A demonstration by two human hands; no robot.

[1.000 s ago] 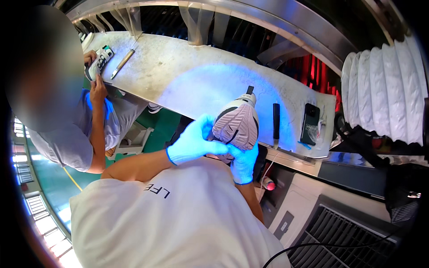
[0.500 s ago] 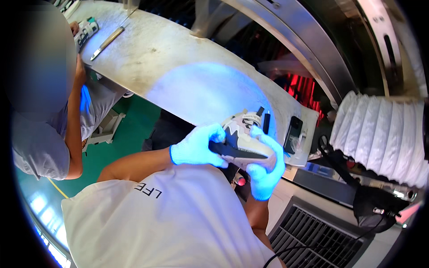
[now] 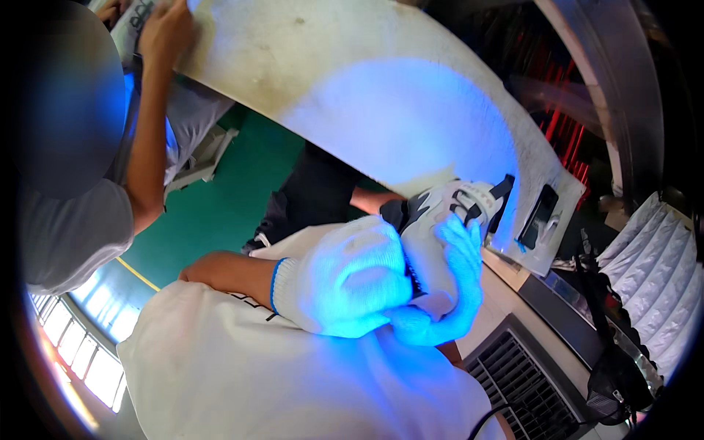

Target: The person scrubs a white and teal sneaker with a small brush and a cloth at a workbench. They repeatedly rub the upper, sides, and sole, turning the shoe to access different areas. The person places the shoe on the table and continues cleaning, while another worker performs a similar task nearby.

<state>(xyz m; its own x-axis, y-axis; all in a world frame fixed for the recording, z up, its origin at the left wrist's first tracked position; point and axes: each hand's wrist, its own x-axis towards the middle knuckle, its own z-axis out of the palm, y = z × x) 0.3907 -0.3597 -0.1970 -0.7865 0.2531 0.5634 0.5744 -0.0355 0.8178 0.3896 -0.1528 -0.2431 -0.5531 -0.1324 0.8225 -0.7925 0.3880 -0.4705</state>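
Observation:
A white and grey sneaker (image 3: pixel 425 253) with black parts is held close in front of my chest, above the bench's near edge. My left hand (image 3: pixel 356 282), in a white knit glove with a blue cuff edge, is closed against the shoe's left side; its fingertips are mostly hidden. My right hand (image 3: pixel 466 268), gloved and lit blue, curls round the shoe's right side, with fingers over the upper by the laces and the rest beneath the near end. The shoe's collar, with a black pull tab, points far right. Its sole is largely hidden.
The pale bench (image 3: pixel 249 62) curves across the far side, with a blue light patch on it. A black phone (image 3: pixel 539 216) lies beside clear plastic at its right end. A co-worker's forearm (image 3: pixel 150 147) reaches over at left. A white ribbed duct (image 3: pixel 656 271) and floor grille (image 3: pixel 524 378) are right.
The sneaker is drawn nearer my chest and turned, so less of its sole shows. My left hand now covers more of its side. The whole view has shifted, and the co-worker's hand has moved.

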